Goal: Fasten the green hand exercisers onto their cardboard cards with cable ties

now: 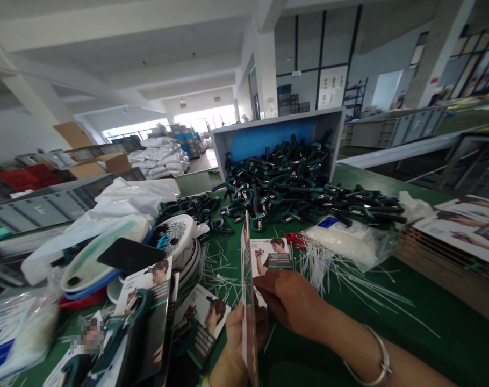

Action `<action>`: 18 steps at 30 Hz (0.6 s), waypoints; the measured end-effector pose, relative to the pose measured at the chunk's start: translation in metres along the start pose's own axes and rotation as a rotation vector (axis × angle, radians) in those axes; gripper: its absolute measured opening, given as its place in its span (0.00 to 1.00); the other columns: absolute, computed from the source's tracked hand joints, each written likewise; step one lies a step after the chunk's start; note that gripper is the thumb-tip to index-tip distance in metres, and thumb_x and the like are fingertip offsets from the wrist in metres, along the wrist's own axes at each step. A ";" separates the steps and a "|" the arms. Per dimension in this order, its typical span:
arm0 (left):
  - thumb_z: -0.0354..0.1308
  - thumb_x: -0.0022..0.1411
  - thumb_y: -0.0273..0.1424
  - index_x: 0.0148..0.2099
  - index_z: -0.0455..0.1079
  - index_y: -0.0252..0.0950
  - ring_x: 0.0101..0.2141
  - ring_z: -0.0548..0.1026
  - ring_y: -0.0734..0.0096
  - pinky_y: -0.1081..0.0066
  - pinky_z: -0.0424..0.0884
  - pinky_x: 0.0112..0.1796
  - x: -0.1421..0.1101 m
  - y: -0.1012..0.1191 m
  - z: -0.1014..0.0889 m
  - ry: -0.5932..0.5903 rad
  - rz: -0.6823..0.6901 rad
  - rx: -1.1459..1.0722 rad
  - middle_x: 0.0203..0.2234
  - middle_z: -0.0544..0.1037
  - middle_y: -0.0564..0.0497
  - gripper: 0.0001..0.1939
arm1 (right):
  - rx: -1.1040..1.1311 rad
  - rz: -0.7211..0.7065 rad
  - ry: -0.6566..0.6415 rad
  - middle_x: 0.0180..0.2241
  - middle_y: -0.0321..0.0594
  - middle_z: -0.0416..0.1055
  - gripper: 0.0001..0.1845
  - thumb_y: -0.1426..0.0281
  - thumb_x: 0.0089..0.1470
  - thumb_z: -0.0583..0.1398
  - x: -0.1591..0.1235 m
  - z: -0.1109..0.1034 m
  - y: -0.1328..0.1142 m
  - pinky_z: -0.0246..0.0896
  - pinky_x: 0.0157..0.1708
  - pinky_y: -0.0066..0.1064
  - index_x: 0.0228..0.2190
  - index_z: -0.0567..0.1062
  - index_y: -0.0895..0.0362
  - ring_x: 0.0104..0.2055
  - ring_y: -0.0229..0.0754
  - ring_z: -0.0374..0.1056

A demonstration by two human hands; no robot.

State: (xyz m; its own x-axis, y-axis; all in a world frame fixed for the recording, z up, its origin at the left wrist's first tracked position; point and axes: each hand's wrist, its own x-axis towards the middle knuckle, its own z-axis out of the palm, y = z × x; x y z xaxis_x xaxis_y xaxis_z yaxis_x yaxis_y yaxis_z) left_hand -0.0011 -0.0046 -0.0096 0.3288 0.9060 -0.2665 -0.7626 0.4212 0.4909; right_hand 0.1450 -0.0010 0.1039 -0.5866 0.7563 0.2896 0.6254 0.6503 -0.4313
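My left hand (235, 330) is closed around a printed cardboard card (249, 322) held upright, nearly edge-on to me. My right hand (295, 301) is on the card's right side, its fingers bent together close to the card; what they pinch is hidden. Just beyond, another printed face (273, 252) shows a person using a hand grip; I cannot tell whether it joins the held card. To the left, printed cards with dark green hand grips (126, 328) on them lie stacked, and a loose printed card (204, 317) is beside them.
A grey bin (338, 141) tipped on its side spills black and green hand grips (280, 177) over the green table. White cable ties (321, 263) and red-handled cutters (296, 240) lie to the right, near a plastic bag (349, 239) and stacked cards (470, 226). A bowl (184, 228) holds small metal parts.
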 end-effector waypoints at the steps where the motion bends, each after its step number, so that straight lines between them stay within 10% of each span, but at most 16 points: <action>1: 0.65 0.42 0.43 0.35 0.74 0.43 0.11 0.51 0.86 0.83 0.46 0.10 0.000 0.000 0.001 0.013 0.011 -0.032 0.17 0.72 0.55 0.16 | -0.011 -0.009 -0.004 0.28 0.43 0.72 0.14 0.72 0.56 0.48 0.000 0.000 0.000 0.58 0.29 0.28 0.36 0.73 0.57 0.30 0.40 0.67; 18: 0.53 0.59 0.30 0.42 0.72 0.47 0.14 0.64 0.88 0.90 0.48 0.10 0.002 0.002 -0.011 -0.232 -0.075 -0.326 0.27 0.80 0.56 0.11 | 0.044 0.005 0.014 0.32 0.44 0.74 0.14 0.74 0.54 0.50 0.007 0.000 0.008 0.59 0.34 0.30 0.36 0.73 0.58 0.35 0.41 0.68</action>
State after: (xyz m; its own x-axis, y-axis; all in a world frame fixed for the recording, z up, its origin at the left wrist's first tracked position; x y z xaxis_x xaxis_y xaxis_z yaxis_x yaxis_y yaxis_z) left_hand -0.0082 -0.0023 -0.0178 0.4786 0.8745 -0.0787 -0.8563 0.4847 0.1783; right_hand 0.1459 0.0098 0.1021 -0.5758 0.7609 0.2994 0.6053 0.6428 -0.4696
